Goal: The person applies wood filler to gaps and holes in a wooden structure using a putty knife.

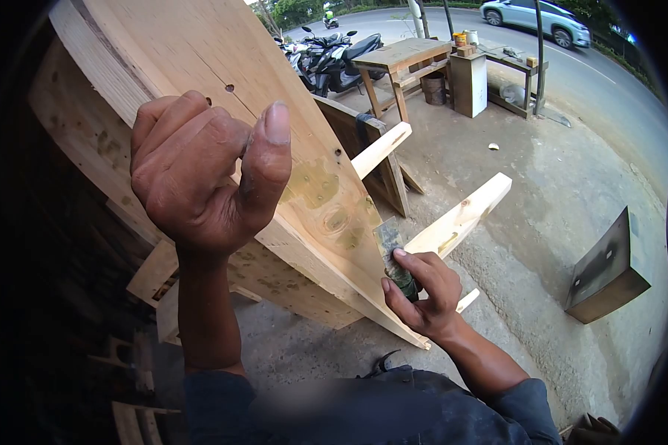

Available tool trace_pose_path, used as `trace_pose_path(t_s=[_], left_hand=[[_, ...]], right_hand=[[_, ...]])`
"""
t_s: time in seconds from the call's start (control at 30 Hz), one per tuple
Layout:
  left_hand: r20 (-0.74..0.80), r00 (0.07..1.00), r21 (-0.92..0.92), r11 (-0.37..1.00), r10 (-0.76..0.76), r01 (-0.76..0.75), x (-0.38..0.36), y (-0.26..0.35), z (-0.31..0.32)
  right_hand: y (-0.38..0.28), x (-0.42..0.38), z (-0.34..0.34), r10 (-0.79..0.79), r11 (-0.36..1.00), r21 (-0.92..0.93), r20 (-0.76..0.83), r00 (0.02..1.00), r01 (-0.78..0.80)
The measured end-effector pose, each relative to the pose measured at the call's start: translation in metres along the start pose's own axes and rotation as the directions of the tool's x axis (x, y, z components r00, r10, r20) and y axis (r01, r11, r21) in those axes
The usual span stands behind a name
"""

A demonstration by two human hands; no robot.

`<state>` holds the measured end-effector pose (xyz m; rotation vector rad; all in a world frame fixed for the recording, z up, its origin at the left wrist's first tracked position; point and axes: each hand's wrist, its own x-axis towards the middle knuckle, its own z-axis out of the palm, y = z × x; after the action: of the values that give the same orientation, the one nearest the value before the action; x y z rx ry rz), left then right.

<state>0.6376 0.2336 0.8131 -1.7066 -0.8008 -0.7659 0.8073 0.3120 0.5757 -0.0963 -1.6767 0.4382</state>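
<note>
My left hand (pixel 208 174) is raised in front of a long wooden piece, its fingers curled into a fist and its thumb pointing up. What it holds, if anything, is hidden inside the curled fingers. My right hand (pixel 430 293) grips a putty knife (pixel 387 236) with a smeared flat blade and dark green handle, the thumb pressed on it. The blade points up and overlaps the lower right edge of the wide wooden board (pixel 315 159). Yellowish filler patches, knots and a crack mark that board.
Pale wooden legs (pixel 464 213) stick out to the right. A grey box (pixel 608 267) stands on the concrete floor (pixel 527 222). Farther off are a wooden table (pixel 404 53), a white stand (pixel 469 85), parked motorbikes (pixel 341 59) and a car (pixel 536 21) on the road.
</note>
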Motion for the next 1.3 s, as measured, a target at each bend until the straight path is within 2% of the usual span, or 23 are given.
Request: trace_pose_path(t_s=[0.23, 0.33, 0.43, 0.57, 0.73, 0.87, 0.97, 1.07, 1.1, 1.2, 1.23, 1.3], left_hand=[[-0.004, 1.000, 0.000, 1.000, 0.005, -0.005, 0.000, 0.000, 0.000], [-0.009, 1.000, -0.003, 1.000, 0.005, -0.005, 0.000, -0.001, 0.000], [0.012, 1.000, 0.001, 1.000, -0.008, 0.008, 0.000, 0.000, -0.001], [0.012, 1.000, 0.005, 1.000, 0.006, -0.006, 0.000, -0.001, -0.001], [0.006, 1.000, 0.000, 1.000, 0.008, -0.008, 0.000, -0.001, 0.000], [0.018, 1.000, 0.008, 1.000, -0.006, 0.005, 0.001, 0.001, -0.001], [0.010, 1.000, -0.008, 1.000, -0.008, 0.009, 0.000, 0.001, 0.000], [0.003, 1.000, 0.013, 1.000, -0.005, 0.005, 0.001, 0.000, 0.000], [0.008, 1.000, 0.014, 1.000, 0.007, -0.007, 0.001, -0.001, -0.001], [0.013, 1.000, 0.018, 1.000, 0.016, -0.016, 0.001, -0.001, -0.001], [0.016, 1.000, 0.025, 1.000, 0.010, -0.010, 0.001, 0.000, -0.002], [0.031, 1.000, 0.022, 1.000, -0.006, 0.005, 0.001, 0.001, -0.004]], right_hand=[[0.001, 0.002, 0.002, 0.084, 0.995, -0.057, 0.088, 0.993, -0.079], [0.001, 0.009, 0.002, 0.072, 0.994, -0.084, 0.097, 0.993, -0.064], [0.001, 0.016, 0.007, 0.063, 0.995, -0.073, 0.034, 0.997, -0.060], [0.001, 0.017, 0.007, 0.045, 0.996, -0.084, 0.024, 0.999, -0.043], [0.000, 0.009, 0.009, 0.096, 0.992, -0.091, 0.064, 0.993, -0.090], [-0.003, 0.012, 0.014, 0.111, 0.990, -0.086, 0.014, 0.994, -0.109], [-0.003, 0.014, 0.023, 0.164, 0.983, -0.083, 0.036, 0.986, -0.161], [-0.004, 0.012, 0.025, 0.078, 0.993, -0.096, 0.174, 0.982, -0.062], [-0.005, 0.011, 0.025, 0.076, 0.994, -0.094, 0.174, 0.982, -0.060], [-0.001, 0.010, 0.025, 0.030, 0.999, -0.036, 0.022, 0.999, -0.029], [0.000, 0.013, 0.025, 0.028, 0.999, -0.035, 0.024, 0.999, -0.028], [-0.003, 0.016, 0.023, 0.137, 0.986, -0.110, 0.107, 0.985, -0.125]])
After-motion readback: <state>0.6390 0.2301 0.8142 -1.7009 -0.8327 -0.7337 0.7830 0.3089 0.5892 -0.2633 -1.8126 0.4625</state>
